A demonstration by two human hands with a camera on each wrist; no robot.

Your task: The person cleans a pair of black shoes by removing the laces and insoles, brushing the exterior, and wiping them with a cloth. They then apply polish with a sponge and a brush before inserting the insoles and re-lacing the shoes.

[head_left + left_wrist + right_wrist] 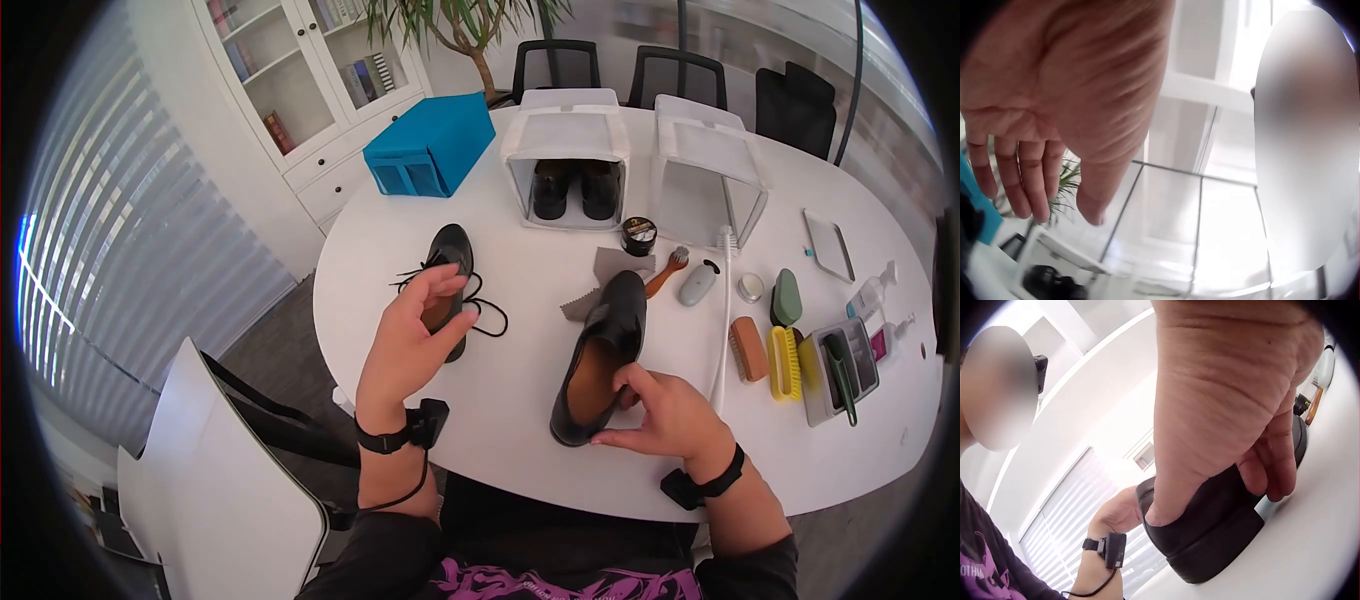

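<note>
A black leather shoe (612,320) with a tan insole lies on the white table in front of the person. My right hand (672,412) grips it by the heel, thumb at the back and fingers along its right side. In the right wrist view the thumb presses the dark heel (1204,534). To the left is a second black shoe (452,245), its loose black laces (490,315) spread on the table. My left hand (405,335) hovers over this shoe and hides part of it, fingers loosely bent with nothing between them.
Beyond the shoes are a grey cloth (622,264), a polish jar (638,235) and a wooden-handled brush (668,272). A long white brush (724,320), several other brushes and a grey caddy (840,372) stand right. Behind are a blue box (430,145) and two white boxes, one holding black shoes (575,190).
</note>
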